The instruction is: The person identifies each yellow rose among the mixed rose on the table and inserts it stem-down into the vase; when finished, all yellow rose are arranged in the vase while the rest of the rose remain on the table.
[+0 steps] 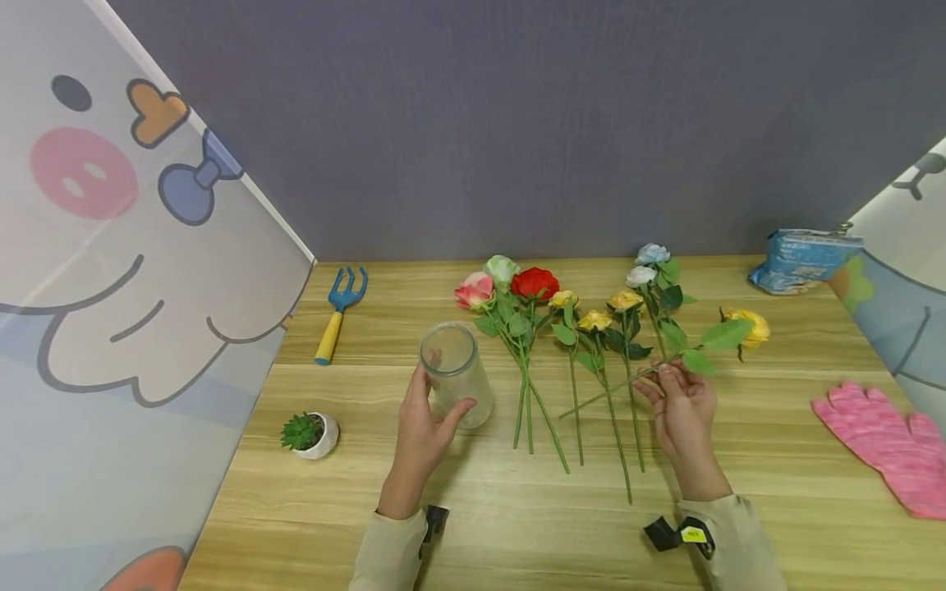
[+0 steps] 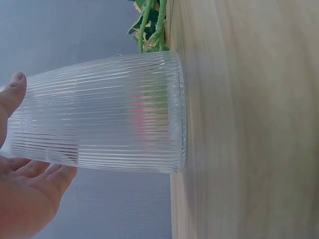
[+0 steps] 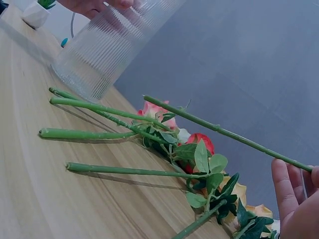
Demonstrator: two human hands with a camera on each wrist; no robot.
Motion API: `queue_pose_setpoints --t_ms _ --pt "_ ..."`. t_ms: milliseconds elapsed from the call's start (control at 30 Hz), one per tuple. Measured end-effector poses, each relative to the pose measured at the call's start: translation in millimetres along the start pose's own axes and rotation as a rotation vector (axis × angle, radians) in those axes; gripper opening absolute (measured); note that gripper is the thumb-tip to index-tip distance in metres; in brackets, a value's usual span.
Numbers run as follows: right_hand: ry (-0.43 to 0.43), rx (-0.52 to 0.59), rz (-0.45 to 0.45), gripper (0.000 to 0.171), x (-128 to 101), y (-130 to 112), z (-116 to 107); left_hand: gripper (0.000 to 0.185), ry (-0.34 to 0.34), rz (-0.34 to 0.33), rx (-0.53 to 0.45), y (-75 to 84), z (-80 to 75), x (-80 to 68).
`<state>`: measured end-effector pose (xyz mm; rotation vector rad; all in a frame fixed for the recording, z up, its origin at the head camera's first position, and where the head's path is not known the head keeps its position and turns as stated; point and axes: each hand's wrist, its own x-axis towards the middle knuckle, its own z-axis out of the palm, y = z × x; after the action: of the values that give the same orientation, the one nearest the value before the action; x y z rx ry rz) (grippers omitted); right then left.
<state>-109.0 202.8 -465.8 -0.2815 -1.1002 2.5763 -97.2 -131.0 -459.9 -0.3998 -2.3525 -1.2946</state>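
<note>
My left hand (image 1: pixel 423 435) grips a clear ribbed glass vase (image 1: pixel 467 394), thumb on one side and fingers on the other. The vase stands upright, its base right at the table surface in the left wrist view. Between thumb and fingers, my right hand (image 1: pixel 687 410) pinches the green stem (image 3: pixel 219 130) of a yellow rose (image 1: pixel 750 328). That stem is raised over the other flowers, its cut end toward the vase and its bloom out to the right. Between the hands lie a pink rose (image 1: pixel 475 290), a red rose (image 1: pixel 535 283) and several yellow roses (image 1: pixel 594 320).
White and light blue flowers (image 1: pixel 652 254) lie at the back right, near a blue bag (image 1: pixel 801 261). A pink glove (image 1: pixel 890 447) is at the far right. On the left are a yellow-handled hand fork (image 1: pixel 336 320) and a small potted succulent (image 1: pixel 319 439). A grey wall (image 1: pixel 517 131) bounds the back.
</note>
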Motion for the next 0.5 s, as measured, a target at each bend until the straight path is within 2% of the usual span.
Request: queue_pose_setpoints --t_ms 200,500 --pt "-0.026 0.013 -0.036 0.005 -1.0 1.3 2.0 0.092 0.004 0.012 -0.003 -1.4 -0.2 -0.8" --pt "-0.006 0.053 -0.054 0.007 -2.4 1.0 6.7 0.092 0.002 0.006 -0.013 -0.4 0.5 0.2"
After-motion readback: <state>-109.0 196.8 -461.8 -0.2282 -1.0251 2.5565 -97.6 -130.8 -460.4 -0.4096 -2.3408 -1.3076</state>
